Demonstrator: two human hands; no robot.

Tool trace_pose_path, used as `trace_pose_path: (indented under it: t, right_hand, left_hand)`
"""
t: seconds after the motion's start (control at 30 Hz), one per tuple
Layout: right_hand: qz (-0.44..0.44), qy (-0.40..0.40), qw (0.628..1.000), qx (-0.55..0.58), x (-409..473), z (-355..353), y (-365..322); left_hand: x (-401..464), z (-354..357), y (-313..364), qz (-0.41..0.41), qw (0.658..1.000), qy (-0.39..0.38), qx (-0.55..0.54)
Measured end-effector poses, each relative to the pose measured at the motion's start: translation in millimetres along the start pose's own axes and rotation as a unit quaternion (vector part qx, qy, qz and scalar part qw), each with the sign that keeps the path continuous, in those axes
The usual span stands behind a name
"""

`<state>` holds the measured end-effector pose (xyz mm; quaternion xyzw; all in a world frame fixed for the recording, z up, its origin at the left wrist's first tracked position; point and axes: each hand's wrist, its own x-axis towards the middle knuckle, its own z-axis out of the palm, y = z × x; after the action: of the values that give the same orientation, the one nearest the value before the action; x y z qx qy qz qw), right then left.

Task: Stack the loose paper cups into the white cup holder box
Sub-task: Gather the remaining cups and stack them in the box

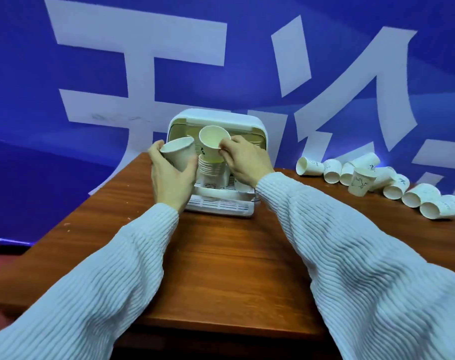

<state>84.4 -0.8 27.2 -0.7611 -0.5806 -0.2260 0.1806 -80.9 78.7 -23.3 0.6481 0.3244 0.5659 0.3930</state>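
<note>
Right hand [243,162] pinching the rim of a tilted paper cup [213,146] directly above the nested stack [211,168] inside the white cup holder box [216,162]. Left hand [169,175] wrapped around a second cup [179,155], held just beside the stack. More loose cups [377,180] lying on their sides along the counter [221,255], well apart to the right.

Best done by levelling the tilted cup so base points down, centring over the top rim of the stack, then lowering straight and pressing lightly until seated. Worth keeping the left-hand cup clear until the first sits flush. Risk, probably: a skewed entry jamming or tipping the stack.
</note>
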Motion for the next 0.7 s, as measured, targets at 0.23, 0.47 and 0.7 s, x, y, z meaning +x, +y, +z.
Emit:
trace_pose_path:
  t: [0.23, 0.47, 0.7]
  right_hand:
    - [0.027, -0.205, 0.978, -0.037, 9, 24, 1]
    - [0.083, -0.143, 0.972, 0.168, 4, 43, -1]
    - [0.152, -0.106, 0.934, 0.305, -4, 41, 5]
  left_hand:
    - [20, 2, -4, 0.013, 1.0, -0.012, 0.002]
    - [45, 23, 12, 0.077, 0.992, -0.09, 0.039]
    - [44, 42, 0, 0.105, 0.933, -0.228, 0.26]
